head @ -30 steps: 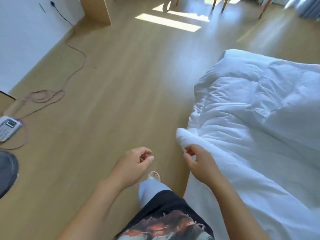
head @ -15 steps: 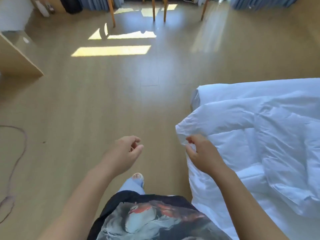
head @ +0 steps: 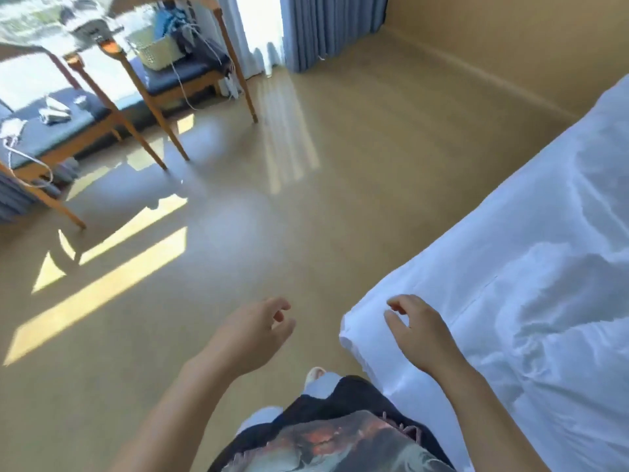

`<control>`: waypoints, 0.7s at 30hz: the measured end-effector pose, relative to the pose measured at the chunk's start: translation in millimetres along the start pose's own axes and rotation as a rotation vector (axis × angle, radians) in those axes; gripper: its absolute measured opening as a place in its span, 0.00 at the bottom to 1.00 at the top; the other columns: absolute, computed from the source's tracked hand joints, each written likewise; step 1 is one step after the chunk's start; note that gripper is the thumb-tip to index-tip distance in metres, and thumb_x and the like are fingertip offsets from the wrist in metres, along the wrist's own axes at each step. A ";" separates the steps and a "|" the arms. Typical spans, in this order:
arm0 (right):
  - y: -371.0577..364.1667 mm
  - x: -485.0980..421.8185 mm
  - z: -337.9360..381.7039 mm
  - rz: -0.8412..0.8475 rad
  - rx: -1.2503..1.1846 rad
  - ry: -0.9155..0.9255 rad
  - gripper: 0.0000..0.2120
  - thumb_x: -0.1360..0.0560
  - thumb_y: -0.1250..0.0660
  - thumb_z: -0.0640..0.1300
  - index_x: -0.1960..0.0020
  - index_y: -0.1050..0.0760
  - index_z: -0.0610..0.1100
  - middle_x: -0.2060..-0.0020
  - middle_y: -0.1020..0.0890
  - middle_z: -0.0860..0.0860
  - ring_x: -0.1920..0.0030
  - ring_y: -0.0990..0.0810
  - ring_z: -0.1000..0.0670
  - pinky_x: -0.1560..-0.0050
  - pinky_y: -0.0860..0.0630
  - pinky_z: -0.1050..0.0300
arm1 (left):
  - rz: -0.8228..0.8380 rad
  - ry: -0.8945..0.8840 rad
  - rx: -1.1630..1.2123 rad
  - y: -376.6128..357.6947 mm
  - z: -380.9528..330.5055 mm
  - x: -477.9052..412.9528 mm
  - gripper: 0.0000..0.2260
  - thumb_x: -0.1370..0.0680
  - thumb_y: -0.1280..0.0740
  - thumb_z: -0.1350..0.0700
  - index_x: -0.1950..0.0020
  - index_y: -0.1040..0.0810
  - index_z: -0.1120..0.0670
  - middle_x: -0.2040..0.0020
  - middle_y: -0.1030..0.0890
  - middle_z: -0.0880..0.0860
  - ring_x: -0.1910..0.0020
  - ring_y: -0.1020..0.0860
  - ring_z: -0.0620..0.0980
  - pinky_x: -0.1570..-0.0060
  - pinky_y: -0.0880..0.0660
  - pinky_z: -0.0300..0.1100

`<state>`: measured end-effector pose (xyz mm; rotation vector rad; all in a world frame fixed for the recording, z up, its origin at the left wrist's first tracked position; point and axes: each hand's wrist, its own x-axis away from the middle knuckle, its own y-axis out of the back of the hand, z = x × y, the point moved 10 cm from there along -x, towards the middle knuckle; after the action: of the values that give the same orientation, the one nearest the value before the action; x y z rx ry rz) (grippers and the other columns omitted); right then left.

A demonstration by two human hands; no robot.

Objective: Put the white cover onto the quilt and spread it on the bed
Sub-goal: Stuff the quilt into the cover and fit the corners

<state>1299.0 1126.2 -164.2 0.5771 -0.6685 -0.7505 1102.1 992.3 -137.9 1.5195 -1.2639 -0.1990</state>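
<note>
The white covered quilt (head: 517,287) lies rumpled over the bed on the right side of the head view, and its near corner (head: 357,330) hangs at the bed's edge. My right hand (head: 423,337) is over that corner with its fingers loosely curled, and no fold shows pinched between them. Whether it touches the fabric is unclear. My left hand (head: 253,335) hangs over the wooden floor to the left of the corner, fingers relaxed and holding nothing.
A wooden table (head: 149,107) stands on slim legs at the back left, over a dark-cushioned bench (head: 183,74) with a basket (head: 158,51) and cables. Blue curtains (head: 326,25) hang at the back. A tan wall (head: 510,35) runs beyond the bed. Sun patches cross the floor.
My view has swung right, from the floor and cable towards the table and curtains. My right hand, which pinched the quilt's corner, now has its fingers loosened above it. The left hand stays empty.
</note>
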 end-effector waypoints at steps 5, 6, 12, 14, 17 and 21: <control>64.7 -103.6 17.7 -0.167 -0.093 -0.133 0.10 0.21 0.40 0.45 0.42 0.25 0.44 0.49 0.24 0.54 0.46 0.26 0.52 0.46 0.31 0.60 | 0.031 -0.238 -0.180 84.8 -71.2 -140.9 0.16 0.20 0.40 0.48 0.34 0.28 0.51 0.42 0.24 0.47 0.46 0.25 0.46 0.47 0.30 0.38; 76.7 -125.0 15.7 -0.197 -0.102 -0.166 0.10 0.21 0.40 0.45 0.43 0.25 0.44 0.50 0.24 0.54 0.47 0.26 0.52 0.46 0.30 0.59 | 0.051 -0.306 -0.203 93.5 -95.7 -170.2 0.16 0.20 0.40 0.48 0.33 0.28 0.51 0.42 0.24 0.47 0.45 0.25 0.46 0.47 0.31 0.38; 154.9 -236.6 -8.0 -0.472 -0.137 -0.357 0.10 0.21 0.40 0.44 0.43 0.26 0.42 0.49 0.22 0.51 0.46 0.26 0.50 0.47 0.29 0.56 | 0.216 -0.758 -0.390 103.9 -252.5 -330.8 0.16 0.20 0.40 0.47 0.35 0.27 0.52 0.43 0.24 0.49 0.49 0.25 0.49 0.48 0.28 0.41; 175.8 -252.6 -14.3 -0.557 -0.184 -0.459 0.11 0.21 0.40 0.44 0.41 0.26 0.42 0.48 0.23 0.50 0.45 0.26 0.50 0.48 0.30 0.58 | 0.299 -0.863 -0.438 104.1 -295.4 -368.2 0.16 0.20 0.40 0.48 0.35 0.27 0.53 0.43 0.23 0.50 0.48 0.25 0.50 0.47 0.27 0.43; 197.8 -261.9 -29.7 -0.630 -0.263 -0.635 0.13 0.21 0.40 0.45 0.38 0.27 0.43 0.45 0.23 0.50 0.43 0.26 0.51 0.45 0.30 0.59 | 0.419 -1.021 -0.500 97.6 -362.5 -401.7 0.16 0.20 0.39 0.49 0.35 0.27 0.54 0.43 0.23 0.52 0.47 0.25 0.51 0.47 0.29 0.41; 234.3 -266.1 -71.3 -0.743 -0.320 -0.824 0.14 0.21 0.40 0.46 0.36 0.28 0.44 0.41 0.24 0.52 0.43 0.26 0.52 0.43 0.31 0.62 | 0.564 -1.228 -0.570 58.5 -451.8 -421.5 0.16 0.20 0.39 0.48 0.34 0.27 0.52 0.47 0.24 0.47 0.46 0.25 0.49 0.49 0.31 0.39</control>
<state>1303.1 1487.0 -140.5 0.1811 -1.0694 -1.8052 1203.1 1604.2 -115.7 0.3991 -2.2489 -1.1166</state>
